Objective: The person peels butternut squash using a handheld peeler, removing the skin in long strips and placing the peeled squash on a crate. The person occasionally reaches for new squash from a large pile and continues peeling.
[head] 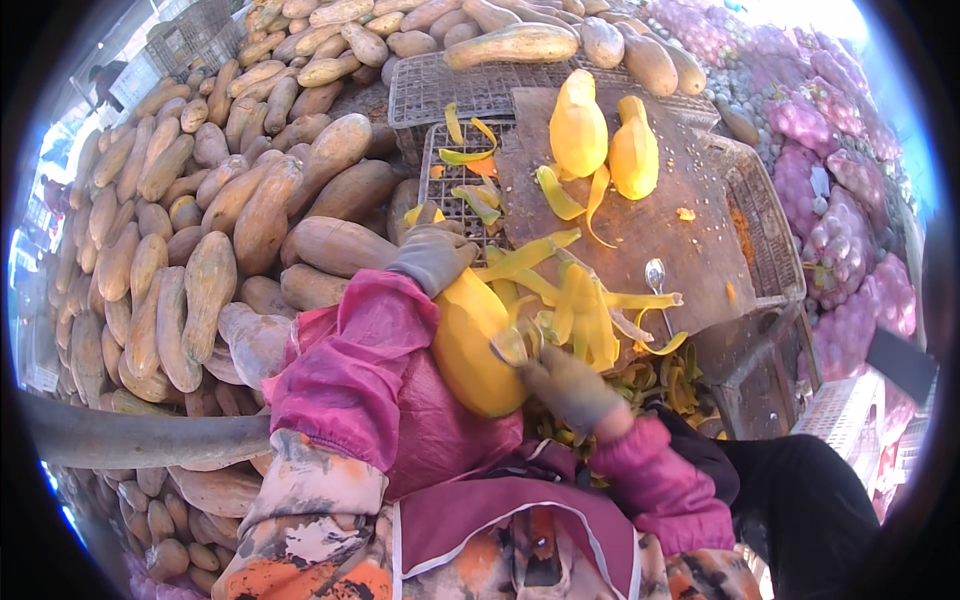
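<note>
A mostly peeled yellow squash [474,341] lies over my lap, tilted, its narrow end away from me. My left hand [433,251], in a grey glove, grips that narrow end. Blurred and gloved, my right hand [570,386] holds a peeler [514,346] with a curved metal head against the squash's right side. Long strips of peel [585,307] are heaped beside it on the near edge of a worn board [675,262]. Two peeled squashes [579,127] [634,150] rest at the board's far side, and a metal spoon [655,277] lies near its right edge.
Unpeeled squashes [262,214] are piled high on the left and beyond the board. Plastic crates [450,90] stand under and behind it, another crate [765,217] at its right. Pink net sacks [840,210] line the far right. More peel [679,382] lies below the board.
</note>
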Action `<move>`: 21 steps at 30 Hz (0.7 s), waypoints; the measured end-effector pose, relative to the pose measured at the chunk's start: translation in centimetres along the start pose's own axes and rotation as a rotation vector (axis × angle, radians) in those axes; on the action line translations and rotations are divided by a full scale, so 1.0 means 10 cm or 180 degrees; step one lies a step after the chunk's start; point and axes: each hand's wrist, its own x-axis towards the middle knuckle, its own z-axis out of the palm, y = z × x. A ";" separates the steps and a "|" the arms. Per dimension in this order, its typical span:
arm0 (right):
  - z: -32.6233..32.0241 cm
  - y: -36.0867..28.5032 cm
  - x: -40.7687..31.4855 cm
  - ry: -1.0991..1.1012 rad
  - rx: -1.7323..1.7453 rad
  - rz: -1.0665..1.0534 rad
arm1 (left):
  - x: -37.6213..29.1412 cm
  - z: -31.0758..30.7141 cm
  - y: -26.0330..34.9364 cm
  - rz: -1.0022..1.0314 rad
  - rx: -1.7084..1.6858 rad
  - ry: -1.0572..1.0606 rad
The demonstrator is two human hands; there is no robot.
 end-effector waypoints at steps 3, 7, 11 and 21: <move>0.37 0.28 -0.61 -0.0328 0.0462 0.0941 | -0.03 0.13 -0.07 0.0080 -0.0176 0.0315; 0.43 0.54 -0.73 -0.0373 0.0256 0.0701 | 0.05 0.28 -0.14 -0.0153 -0.0364 0.0358; -0.07 0.30 0.11 -0.0027 -0.0534 -0.0634 | 0.04 0.19 -0.12 -0.0015 -0.0565 0.0184; 0.50 0.63 -0.70 -0.1557 -0.0048 0.0037 | 0.02 0.33 -0.17 -0.0168 -0.0939 0.0615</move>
